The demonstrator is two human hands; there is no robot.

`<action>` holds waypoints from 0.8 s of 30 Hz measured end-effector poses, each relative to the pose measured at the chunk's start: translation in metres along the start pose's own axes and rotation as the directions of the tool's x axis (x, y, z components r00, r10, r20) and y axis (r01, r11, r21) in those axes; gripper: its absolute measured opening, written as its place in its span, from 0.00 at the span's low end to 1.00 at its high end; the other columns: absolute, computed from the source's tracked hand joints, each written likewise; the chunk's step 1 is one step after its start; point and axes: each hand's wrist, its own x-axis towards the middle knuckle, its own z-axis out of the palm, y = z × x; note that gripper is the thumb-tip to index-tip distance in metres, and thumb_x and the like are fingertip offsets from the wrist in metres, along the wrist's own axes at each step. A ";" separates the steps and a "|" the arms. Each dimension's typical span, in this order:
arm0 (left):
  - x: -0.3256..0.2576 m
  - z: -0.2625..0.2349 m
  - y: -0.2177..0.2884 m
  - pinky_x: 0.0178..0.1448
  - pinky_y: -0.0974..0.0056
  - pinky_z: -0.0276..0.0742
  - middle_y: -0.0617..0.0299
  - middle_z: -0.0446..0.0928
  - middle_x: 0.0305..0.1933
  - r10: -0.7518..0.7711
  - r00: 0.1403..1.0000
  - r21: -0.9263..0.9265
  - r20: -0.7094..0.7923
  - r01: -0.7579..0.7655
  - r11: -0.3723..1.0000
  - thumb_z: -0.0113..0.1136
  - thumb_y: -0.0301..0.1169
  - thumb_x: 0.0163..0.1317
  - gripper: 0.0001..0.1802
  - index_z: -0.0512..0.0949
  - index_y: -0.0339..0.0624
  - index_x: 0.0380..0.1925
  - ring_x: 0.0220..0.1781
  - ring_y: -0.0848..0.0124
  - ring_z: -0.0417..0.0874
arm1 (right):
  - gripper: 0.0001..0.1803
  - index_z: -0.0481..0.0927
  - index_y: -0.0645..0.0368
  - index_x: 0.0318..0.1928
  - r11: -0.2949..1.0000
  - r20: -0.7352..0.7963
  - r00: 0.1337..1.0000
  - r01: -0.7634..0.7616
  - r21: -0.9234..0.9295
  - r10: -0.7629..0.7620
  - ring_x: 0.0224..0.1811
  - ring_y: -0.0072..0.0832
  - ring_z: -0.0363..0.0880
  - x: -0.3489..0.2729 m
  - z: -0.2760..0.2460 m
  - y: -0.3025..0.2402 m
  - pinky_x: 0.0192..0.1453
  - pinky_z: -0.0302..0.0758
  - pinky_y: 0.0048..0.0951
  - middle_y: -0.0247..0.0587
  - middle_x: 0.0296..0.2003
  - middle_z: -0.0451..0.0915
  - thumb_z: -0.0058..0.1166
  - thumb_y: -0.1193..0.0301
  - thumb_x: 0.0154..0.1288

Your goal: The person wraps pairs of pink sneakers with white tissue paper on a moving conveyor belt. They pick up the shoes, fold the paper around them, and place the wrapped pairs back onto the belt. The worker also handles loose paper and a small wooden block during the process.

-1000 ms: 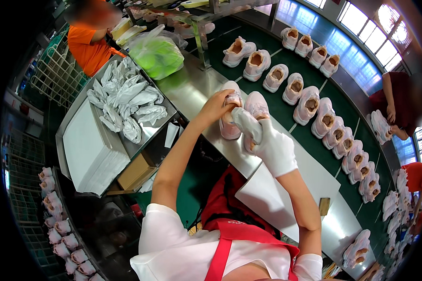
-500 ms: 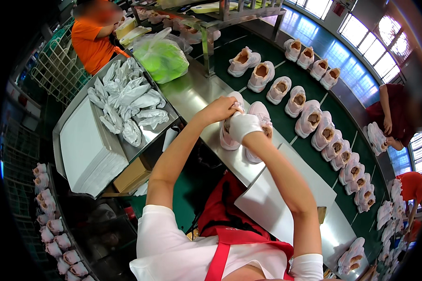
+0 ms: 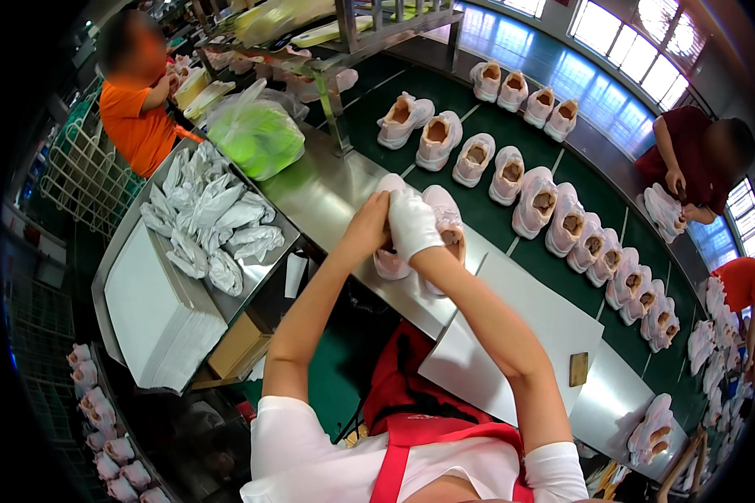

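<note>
A pale pink shoe (image 3: 392,267) stands on the metal bench, its toe pointing away from me. My bare left hand (image 3: 369,223) is closed on its upper from the left side. Pressed against that hand, my right hand (image 3: 413,225), in a white glove, closes over the shoe's top from the right. Between them the fingertips and the middle of the shoe are hidden, so any lace or tongue in them cannot be made out. Just right of my gloved hand stands a matching shoe (image 3: 445,210), its opening partly covered by my right wrist.
Rows of shoes (image 3: 535,204) stand on the green conveyor (image 3: 478,201) beyond the bench. At left, a metal tray (image 3: 283,243) holds crumpled white paper (image 3: 214,210) and a paper stack (image 3: 155,310). A white board (image 3: 512,344) lies at right. Co-workers in orange (image 3: 126,126) and maroon (image 3: 688,151) are nearby.
My head view has shifted, so most of the scene sits further left. My hands stay at the same shoe; the gloved hand now lies more upright, alongside the left hand.
</note>
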 end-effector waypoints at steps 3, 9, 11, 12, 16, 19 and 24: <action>0.015 0.024 0.013 0.48 0.52 0.74 0.50 0.73 0.45 -0.153 0.959 0.171 -0.239 0.196 0.966 0.56 0.20 0.50 0.17 0.68 0.37 0.42 0.47 0.46 0.76 | 0.13 0.70 0.61 0.37 0.990 0.000 0.991 -0.133 -0.045 0.133 0.38 0.39 0.81 0.016 0.013 0.002 0.36 0.79 0.34 0.46 0.35 0.75 0.57 0.74 0.51; -0.006 -0.004 0.011 0.47 0.51 0.71 0.51 0.76 0.41 0.077 0.942 0.116 -0.325 -0.041 0.992 0.58 0.27 0.53 0.14 0.70 0.38 0.39 0.44 0.49 0.77 | 0.26 0.69 0.58 0.46 0.942 -0.123 0.981 0.179 0.285 -0.149 0.35 0.44 0.80 -0.041 -0.054 0.005 0.38 0.77 0.39 0.47 0.38 0.74 0.62 0.72 0.44; -0.014 -0.007 0.038 0.48 0.52 0.70 0.50 0.76 0.41 0.133 0.905 0.133 -0.405 -0.085 0.987 0.59 0.32 0.55 0.12 0.72 0.37 0.36 0.42 0.50 0.77 | 0.20 0.74 0.56 0.42 0.919 -0.397 0.916 0.203 0.339 -0.056 0.34 0.43 0.79 -0.081 -0.076 0.022 0.36 0.76 0.39 0.43 0.36 0.76 0.61 0.71 0.45; -0.022 -0.011 0.060 0.49 0.53 0.69 0.49 0.77 0.40 0.068 0.937 0.094 -0.343 -0.038 0.995 0.58 0.35 0.57 0.12 0.73 0.37 0.35 0.41 0.50 0.77 | 0.20 0.74 0.56 0.43 0.933 -0.320 0.944 0.048 0.356 0.073 0.37 0.43 0.78 -0.100 -0.076 0.031 0.37 0.76 0.40 0.44 0.37 0.76 0.61 0.70 0.46; -0.046 0.020 0.087 0.47 0.56 0.68 0.46 0.78 0.33 0.008 0.993 0.455 -0.116 0.046 0.889 0.53 0.46 0.62 0.21 0.76 0.35 0.31 0.38 0.54 0.78 | 0.18 0.74 0.56 0.43 0.905 -0.094 0.959 -0.218 0.366 0.269 0.40 0.48 0.77 -0.137 -0.055 0.043 0.41 0.76 0.43 0.51 0.43 0.74 0.60 0.70 0.49; -0.029 0.025 0.086 0.45 0.56 0.68 0.46 0.80 0.28 -0.058 0.996 0.503 -0.068 0.084 0.860 0.52 0.52 0.60 0.27 0.77 0.33 0.29 0.30 0.52 0.80 | 0.20 0.73 0.54 0.46 0.851 -0.016 0.959 -0.243 0.466 0.283 0.41 0.50 0.77 -0.134 -0.025 0.040 0.42 0.76 0.44 0.54 0.46 0.72 0.60 0.69 0.50; -0.016 0.014 0.069 0.38 0.53 0.76 0.46 0.80 0.28 -0.187 0.982 0.514 -0.027 0.174 0.840 0.64 0.52 0.48 0.25 0.79 0.37 0.24 0.31 0.51 0.82 | 0.24 0.71 0.51 0.51 0.828 -0.024 0.981 -0.148 0.541 0.191 0.42 0.54 0.76 -0.136 -0.036 0.024 0.43 0.76 0.43 0.56 0.47 0.71 0.60 0.68 0.52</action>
